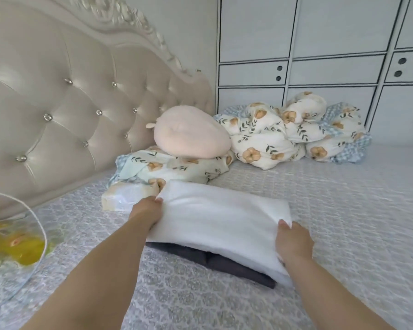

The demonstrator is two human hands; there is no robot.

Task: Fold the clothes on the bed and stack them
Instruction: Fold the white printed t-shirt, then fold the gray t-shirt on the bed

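Note:
A folded white garment lies on top of a folded dark grey garment in the middle of the bed. Only the grey one's near edge shows beneath the white one. My left hand grips the white garment's left edge, thumb on top and fingers underneath. At the right edge, my right hand grips the same garment, thumb on top. Both forearms reach in from the bottom of the view.
A flowered pillow with a pink plush cushion on it lies by the tufted headboard. A bunched flowered duvet sits against the white wardrobe. A plastic-wrapped pack lies left of the stack. A round glass edge intrudes at left.

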